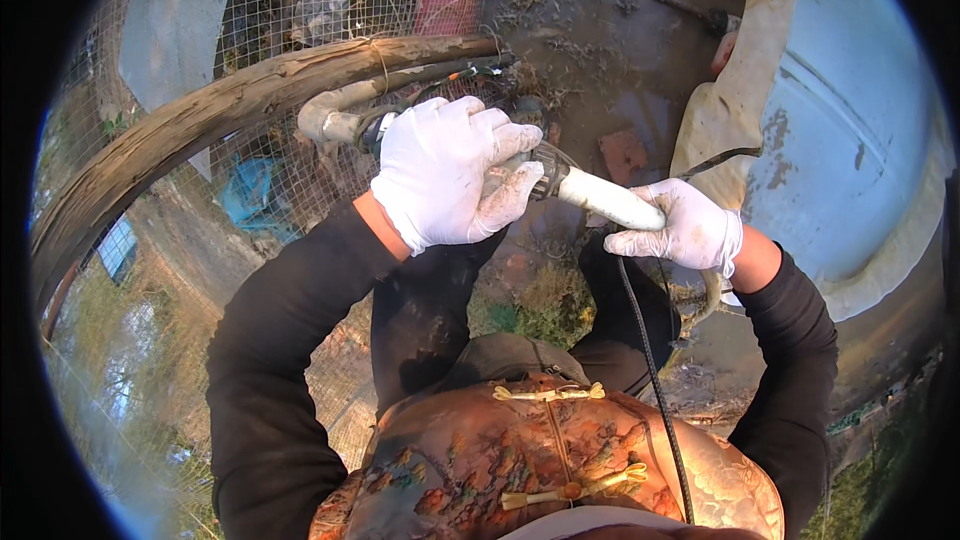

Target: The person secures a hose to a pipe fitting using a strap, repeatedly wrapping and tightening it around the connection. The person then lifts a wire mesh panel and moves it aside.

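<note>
My left hand point(455, 175), in a white glove smudged with dirt, is closed round a dark pipe fitting point(548, 172) with a ribbed collar. Out of that collar runs a short white plastic pipe point(605, 198), slanting down to the right. My right hand point(688, 228), also gloved in white, grips the pipe's far end between thumb and fingers. On the other side of my left hand, the fitting meets a dirty grey-beige elbow pipe point(330, 120). My left palm and fingers hide the middle of the joint.
A long wooden pole point(210, 100) crosses the left in front of wire mesh point(350, 0). Muddy water point(600, 70) lies ahead, with a reddish brick point(622, 152) in it. A large light-blue rounded shell point(850, 130) with a pale rim stands at the right. A thin black cord point(650, 370) hangs near my right hand.
</note>
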The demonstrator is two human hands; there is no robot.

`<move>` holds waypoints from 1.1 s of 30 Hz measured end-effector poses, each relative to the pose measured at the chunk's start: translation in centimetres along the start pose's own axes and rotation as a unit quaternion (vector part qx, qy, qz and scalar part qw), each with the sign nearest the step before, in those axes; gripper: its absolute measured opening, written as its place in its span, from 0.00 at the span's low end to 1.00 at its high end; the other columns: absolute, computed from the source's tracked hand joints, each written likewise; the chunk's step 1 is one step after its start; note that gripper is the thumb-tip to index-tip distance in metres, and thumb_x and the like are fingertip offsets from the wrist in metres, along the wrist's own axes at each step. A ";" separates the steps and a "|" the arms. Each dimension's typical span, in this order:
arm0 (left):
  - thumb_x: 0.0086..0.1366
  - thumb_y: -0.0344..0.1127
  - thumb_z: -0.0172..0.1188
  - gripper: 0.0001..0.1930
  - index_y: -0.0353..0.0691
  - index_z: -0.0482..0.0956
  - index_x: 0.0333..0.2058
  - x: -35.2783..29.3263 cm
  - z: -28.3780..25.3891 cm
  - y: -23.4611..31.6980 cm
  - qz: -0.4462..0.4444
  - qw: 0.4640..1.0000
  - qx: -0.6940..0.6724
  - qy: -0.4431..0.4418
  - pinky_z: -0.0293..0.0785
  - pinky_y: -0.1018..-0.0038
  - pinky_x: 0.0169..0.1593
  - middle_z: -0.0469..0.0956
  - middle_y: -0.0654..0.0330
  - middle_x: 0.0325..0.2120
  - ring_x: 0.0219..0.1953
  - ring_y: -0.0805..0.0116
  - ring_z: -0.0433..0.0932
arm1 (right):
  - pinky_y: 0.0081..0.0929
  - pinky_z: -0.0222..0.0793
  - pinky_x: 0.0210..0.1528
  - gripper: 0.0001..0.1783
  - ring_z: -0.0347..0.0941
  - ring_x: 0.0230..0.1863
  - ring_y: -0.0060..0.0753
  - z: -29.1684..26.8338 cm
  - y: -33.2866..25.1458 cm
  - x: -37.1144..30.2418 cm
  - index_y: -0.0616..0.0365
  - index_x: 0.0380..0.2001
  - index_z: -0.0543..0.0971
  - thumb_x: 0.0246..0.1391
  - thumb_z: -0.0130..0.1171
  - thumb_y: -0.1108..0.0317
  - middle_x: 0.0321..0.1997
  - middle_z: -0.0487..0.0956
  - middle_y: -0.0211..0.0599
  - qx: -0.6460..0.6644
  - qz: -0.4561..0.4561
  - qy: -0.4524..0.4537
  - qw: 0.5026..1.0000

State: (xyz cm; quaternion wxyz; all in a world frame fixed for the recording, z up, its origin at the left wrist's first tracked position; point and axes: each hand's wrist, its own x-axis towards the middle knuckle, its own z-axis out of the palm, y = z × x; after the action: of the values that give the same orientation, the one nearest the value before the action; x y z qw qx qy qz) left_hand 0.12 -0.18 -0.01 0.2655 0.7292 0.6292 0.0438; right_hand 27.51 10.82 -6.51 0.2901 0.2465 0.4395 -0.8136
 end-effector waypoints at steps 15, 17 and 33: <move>0.57 0.47 0.62 0.16 0.53 0.84 0.44 -0.1 0.2 -0.4 -0.004 1.000 0.000 -0.006 0.73 0.64 0.33 0.80 0.67 0.31 0.31 0.61 0.76 | 0.25 0.73 0.43 0.28 0.74 0.36 0.19 0.4 1.2 0.8 0.61 0.46 0.82 0.50 0.76 0.52 0.34 0.83 0.30 -0.055 -0.072 0.089 0.992; 0.60 0.48 0.61 0.15 0.52 0.84 0.44 -0.1 0.1 -0.4 -0.004 1.000 -0.019 0.000 0.75 0.64 0.35 0.80 0.66 0.31 0.32 0.60 0.78 | 0.26 0.73 0.44 0.28 0.75 0.36 0.22 0.3 1.2 0.5 0.61 0.46 0.82 0.50 0.76 0.51 0.35 0.83 0.30 -0.065 -0.055 0.085 0.993; 0.72 0.53 0.53 0.25 0.50 0.74 0.62 0.7 -2.5 0.3 -0.081 0.983 -0.163 -0.001 0.71 0.60 0.59 0.81 0.54 0.48 0.52 0.51 0.76 | 0.27 0.71 0.56 0.30 0.77 0.49 0.23 1.2 -1.1 -1.7 0.64 0.53 0.79 0.51 0.75 0.60 0.48 0.83 0.32 -0.070 -0.038 0.222 0.972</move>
State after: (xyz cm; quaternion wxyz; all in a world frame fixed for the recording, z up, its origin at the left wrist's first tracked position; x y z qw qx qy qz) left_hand -0.45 1.34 2.11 0.3837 0.6229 0.6705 0.1233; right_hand 27.83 10.72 -4.21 0.1704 0.3832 0.5580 -0.7161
